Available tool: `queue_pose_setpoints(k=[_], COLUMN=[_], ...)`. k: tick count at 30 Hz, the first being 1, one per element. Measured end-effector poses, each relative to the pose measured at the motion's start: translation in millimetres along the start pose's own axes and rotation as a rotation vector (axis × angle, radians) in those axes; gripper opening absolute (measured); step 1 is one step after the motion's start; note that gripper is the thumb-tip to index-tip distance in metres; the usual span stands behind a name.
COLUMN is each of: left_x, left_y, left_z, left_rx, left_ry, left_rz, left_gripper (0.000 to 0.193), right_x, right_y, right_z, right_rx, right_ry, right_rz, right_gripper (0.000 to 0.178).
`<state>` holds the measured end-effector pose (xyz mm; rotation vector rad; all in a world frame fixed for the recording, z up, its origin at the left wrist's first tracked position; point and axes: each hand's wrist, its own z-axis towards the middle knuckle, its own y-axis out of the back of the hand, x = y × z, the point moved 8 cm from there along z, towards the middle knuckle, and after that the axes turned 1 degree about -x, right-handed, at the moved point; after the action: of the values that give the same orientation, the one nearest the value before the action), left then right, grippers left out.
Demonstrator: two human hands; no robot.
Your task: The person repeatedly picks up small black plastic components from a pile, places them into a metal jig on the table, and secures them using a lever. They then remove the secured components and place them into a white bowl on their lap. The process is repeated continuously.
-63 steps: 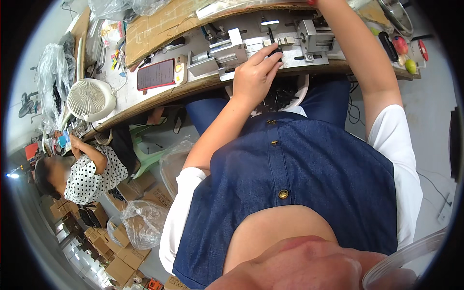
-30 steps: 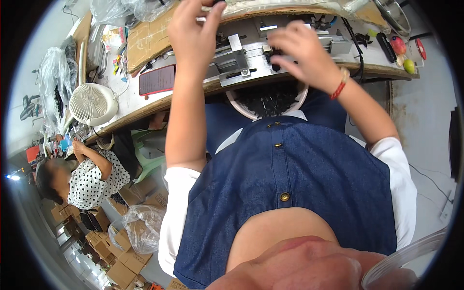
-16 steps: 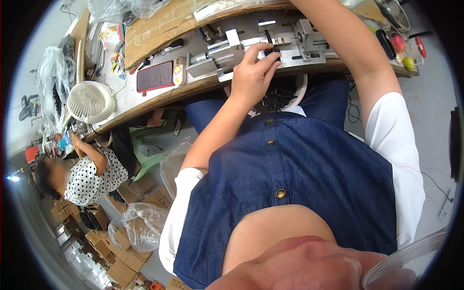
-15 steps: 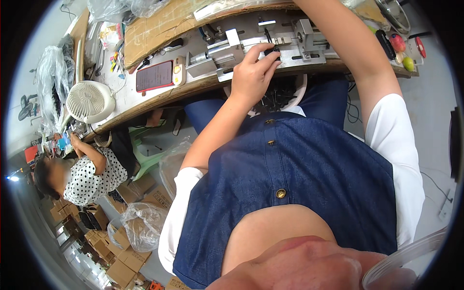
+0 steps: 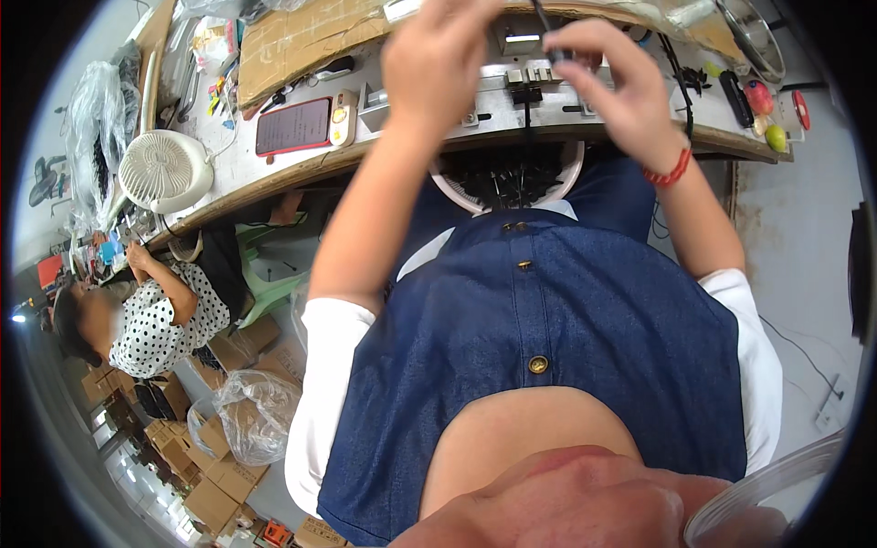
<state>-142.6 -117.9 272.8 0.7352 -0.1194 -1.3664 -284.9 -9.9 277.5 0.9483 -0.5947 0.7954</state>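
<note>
My left hand [image 5: 431, 78] is raised over the left end of the metal jig [image 5: 489, 102], its fingers smeared by motion near the top edge. What it holds, if anything, does not show. My right hand [image 5: 630, 87], with a red bracelet, is closed on a small black piece [image 5: 559, 55] with a thin dark stem pointing up, above the jig's right part. A black part [image 5: 523, 89] sits in the middle of the jig, and a dark strip [image 5: 527, 128] hangs from it over the bench's front edge. Below is a white basin [image 5: 577, 169] holding many black parts.
A phone [image 5: 293, 127] and a white fan [image 5: 166, 181] stand left on the bench. Cardboard [image 5: 306, 46] lies behind. At right are black pieces [image 5: 696, 78] and a green fruit [image 5: 776, 138]. A person in a dotted top [image 5: 160, 315] sits at far left.
My left hand has left the black part in the jig and moved up and left. My right hand has come back from beyond the top edge, now with a small black piece.
</note>
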Motion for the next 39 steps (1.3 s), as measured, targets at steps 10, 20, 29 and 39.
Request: queue_pose_setpoints(k=[10,20,29,39], left_x=[74,88,32,-21], left_y=[-41,-2,-1,-48], left_z=[91,84,-26,-90], left_rx=[0.383,0.052,0.133,0.243], left_ry=[-0.056,0.391,0.514,0.266], left_rz=[0.259,-0.214,-0.716,-0.255], left_gripper=[0.017,0.011,0.032,0.023], right_x=[-25,-25,-11,-55], right_y=[-56,-56,-14,-39], right_z=[-50,-50,53,163], right_rx=[0.081,0.054,-0.044,0.255], right_ry=[0.201,0.259,0.470,0.543], right_rz=[-0.600,-0.686,-0.631,-0.973], right_gripper=[0.028,0.025,0.024,0.017])
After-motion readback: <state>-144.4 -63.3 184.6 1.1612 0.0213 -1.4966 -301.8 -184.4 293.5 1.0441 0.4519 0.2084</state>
